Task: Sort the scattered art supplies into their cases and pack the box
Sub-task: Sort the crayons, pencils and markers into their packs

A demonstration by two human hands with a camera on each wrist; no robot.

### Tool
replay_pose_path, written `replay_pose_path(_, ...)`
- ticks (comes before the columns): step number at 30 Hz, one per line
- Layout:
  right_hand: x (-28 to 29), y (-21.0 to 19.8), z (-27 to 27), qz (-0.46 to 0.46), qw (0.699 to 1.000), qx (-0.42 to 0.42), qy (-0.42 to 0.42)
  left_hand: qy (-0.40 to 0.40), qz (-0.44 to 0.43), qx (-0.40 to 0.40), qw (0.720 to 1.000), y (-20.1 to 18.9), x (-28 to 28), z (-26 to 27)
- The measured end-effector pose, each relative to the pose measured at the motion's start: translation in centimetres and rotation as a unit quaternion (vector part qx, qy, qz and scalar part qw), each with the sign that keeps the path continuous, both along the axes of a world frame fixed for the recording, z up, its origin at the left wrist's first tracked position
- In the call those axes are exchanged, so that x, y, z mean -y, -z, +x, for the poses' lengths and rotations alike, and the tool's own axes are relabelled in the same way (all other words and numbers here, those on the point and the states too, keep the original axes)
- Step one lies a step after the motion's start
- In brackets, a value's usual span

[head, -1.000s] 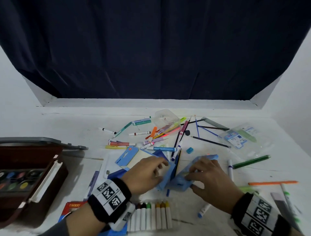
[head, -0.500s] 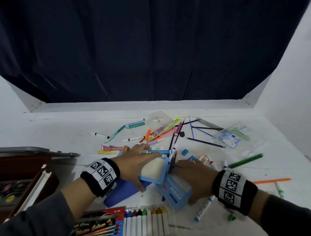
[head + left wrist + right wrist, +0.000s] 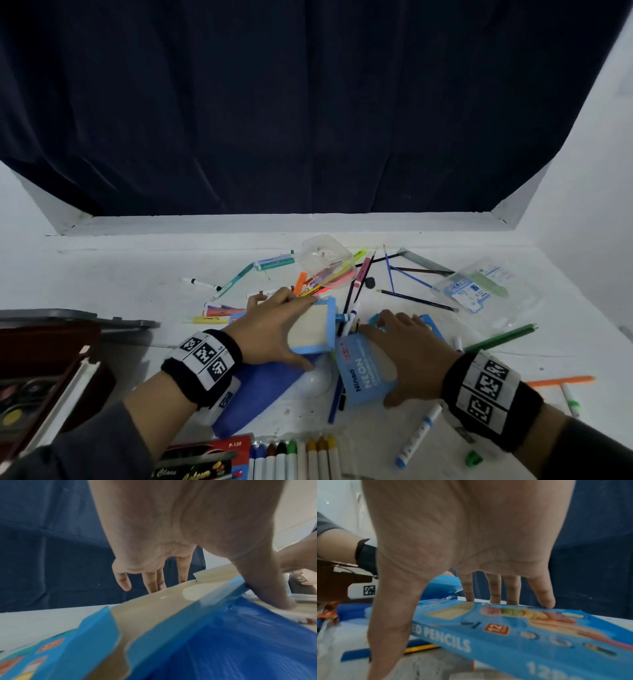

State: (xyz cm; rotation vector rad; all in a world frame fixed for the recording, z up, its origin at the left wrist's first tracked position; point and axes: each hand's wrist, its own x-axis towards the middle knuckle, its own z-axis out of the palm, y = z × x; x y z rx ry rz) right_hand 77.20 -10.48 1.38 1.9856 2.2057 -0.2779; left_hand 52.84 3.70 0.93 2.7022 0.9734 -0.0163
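Observation:
A light blue pencil box [image 3: 359, 377] printed NEON lies on the white table [image 3: 137, 274], and my right hand [image 3: 407, 353] rests flat on top of it. In the right wrist view, the right hand [image 3: 462, 534] has straight fingers on the box [image 3: 522, 628] and its thumb reaches down beside it. My left hand [image 3: 274, 329] lies across a light blue tray with a beige inside [image 3: 313, 330]. In the left wrist view, the left hand [image 3: 171, 534] has straight fingers over the tray [image 3: 163, 601], thumb at its blue edge. A dark blue pouch [image 3: 267, 387] sits under the tray.
An open wooden paint case [image 3: 51, 370] stands at the left edge. A row of crayons [image 3: 291, 459] and a red crayon box [image 3: 205, 459] lie near me. Markers and pencils are scattered around a clear plastic tub [image 3: 325, 260]. A plastic bag [image 3: 479, 284] and a green pencil [image 3: 500, 337] lie to the right.
A second ago both hands held the box parts raised and folded together. Now the tray and the box lie apart and flat, each under one hand.

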Motion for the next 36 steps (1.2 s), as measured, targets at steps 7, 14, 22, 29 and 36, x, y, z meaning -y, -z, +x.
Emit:
replay_pose_path(7,1.2,-2.9,0.5,0.124,0.979,-0.144,0.079,-0.045,0.074,0.104,0.991,-3.8,1.7,-0.6)
replay_pose_path(14,2.7,-4.8,-1.2,0.209,0.951,-0.215,0.071,-0.045,0.1,0.195,0.975,-7.0,5.2,-1.7)
replay_pose_path(22,4.2,-5.5,-1.3,0.248,0.963,-0.084,0.058,0.027,0.193,0.16,0.968,-6.8,8.6,-2.4)
replay_pose_path(29,5.5,-5.1,-2.8,0.162,0.985,-0.058,0.019,0.033,0.089,0.129,0.987,-4.9,10.6,-1.4)
replay_pose_path(36,7.4,-3.4,-2.6,0.212,0.971,-0.083,0.066,0.036,0.183,0.096,0.978,-5.1,11.3,-2.3)
